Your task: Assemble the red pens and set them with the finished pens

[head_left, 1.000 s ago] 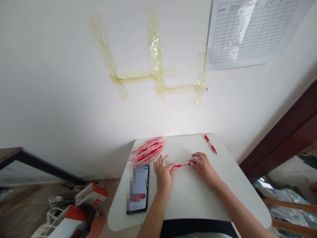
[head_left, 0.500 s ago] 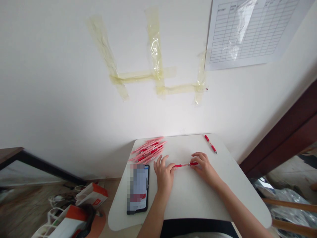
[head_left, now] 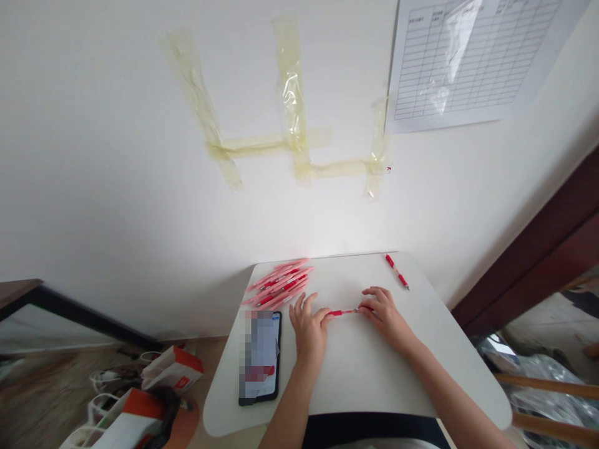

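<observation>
A red pen (head_left: 345,311) with a slim pale middle lies level between my two hands, just above or on the white table. My left hand (head_left: 310,327) pinches its left red end between thumb and forefinger, the other fingers spread. At the pen's right end, by a small metallic piece, my right hand (head_left: 382,313) closes thumb and fingertips, covering that part. Near the table's far right edge lies another red pen (head_left: 397,272). A pile of pink and red pens (head_left: 281,284) sits beyond my left hand.
A phone (head_left: 260,358) rests on the left side of the white table (head_left: 374,386). The wall (head_left: 327,218) meets the table's far edge. Paper bags (head_left: 173,368) stand on the floor at left, and a wooden bar (head_left: 552,386) lies at right.
My right fingers have closed further over the pen's right end, hiding the red part that showed there before. My left hand keeps its pinch, almost unmoved.
</observation>
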Demonstrator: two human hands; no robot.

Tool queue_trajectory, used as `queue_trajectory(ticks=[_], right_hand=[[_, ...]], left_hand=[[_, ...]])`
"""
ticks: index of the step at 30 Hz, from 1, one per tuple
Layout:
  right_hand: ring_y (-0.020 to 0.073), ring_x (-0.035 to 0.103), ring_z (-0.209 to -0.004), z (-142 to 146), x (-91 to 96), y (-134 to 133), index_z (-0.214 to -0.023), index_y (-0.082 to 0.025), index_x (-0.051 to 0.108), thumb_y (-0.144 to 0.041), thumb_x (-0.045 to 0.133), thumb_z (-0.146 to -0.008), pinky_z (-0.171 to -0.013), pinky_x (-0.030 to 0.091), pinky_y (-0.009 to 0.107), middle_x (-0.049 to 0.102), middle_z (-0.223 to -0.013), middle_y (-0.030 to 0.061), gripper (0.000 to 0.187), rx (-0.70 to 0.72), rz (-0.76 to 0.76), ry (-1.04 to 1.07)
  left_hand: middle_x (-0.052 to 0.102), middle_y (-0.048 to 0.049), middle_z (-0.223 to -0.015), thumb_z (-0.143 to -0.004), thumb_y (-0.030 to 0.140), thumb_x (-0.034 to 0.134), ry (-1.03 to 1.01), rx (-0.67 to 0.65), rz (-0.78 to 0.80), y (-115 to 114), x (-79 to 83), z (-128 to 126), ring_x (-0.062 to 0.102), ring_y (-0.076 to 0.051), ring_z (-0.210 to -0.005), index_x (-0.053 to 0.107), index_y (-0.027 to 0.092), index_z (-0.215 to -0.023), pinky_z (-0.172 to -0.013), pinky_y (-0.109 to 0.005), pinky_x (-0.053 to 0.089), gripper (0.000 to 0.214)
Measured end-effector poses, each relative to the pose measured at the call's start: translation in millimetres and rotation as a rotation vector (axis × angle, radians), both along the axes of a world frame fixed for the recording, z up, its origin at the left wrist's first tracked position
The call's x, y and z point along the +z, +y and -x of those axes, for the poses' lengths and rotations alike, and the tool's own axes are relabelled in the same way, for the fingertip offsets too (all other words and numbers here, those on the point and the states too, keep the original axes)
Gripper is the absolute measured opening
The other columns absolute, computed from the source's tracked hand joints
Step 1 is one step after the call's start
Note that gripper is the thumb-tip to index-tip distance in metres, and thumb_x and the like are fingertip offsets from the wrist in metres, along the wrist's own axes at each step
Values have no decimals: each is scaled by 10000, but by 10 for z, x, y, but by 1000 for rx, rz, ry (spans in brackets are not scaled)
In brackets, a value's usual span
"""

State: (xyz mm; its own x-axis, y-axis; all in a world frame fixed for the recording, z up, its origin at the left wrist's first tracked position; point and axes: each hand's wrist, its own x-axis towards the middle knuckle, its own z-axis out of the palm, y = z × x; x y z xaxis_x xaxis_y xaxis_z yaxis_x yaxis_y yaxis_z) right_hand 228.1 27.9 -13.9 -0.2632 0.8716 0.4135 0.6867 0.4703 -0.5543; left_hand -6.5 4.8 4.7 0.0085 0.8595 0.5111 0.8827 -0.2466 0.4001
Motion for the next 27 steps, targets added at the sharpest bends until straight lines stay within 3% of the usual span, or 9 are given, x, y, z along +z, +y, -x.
queue_trajectory(ticks=[14,20,27], right_hand=[[292,481,-1304,16,15,-22,-1027,-280,639,-255,560,-958,-1025,518,508,605,-1275,83,108,14,-39,18],[305,467,-1308,15,8,-19,-1201,-278,646,-348,590,-956,-1042,508,522,601,-1284,105,261,0,-29,4],[308,430,-1343,15,36,-22,-917,-258,722,-354,453,-1020,-1050,497,524,608,-1279,98,303,-31,21,-18]], left_hand=[[636,-50,-1313,-823,186,725,0,9,9,3,9,-8,463,-340,-1342,790,295,-824,-1155,-643,331,128],[626,-57,-1326,-847,167,693,5,4,19,3,-2,-1,467,-338,-1342,794,294,-853,-1163,-664,304,162],[634,-51,-1316,-820,163,725,1,9,1,3,-6,-3,465,-339,-1331,795,296,-854,-1151,-653,330,154]])
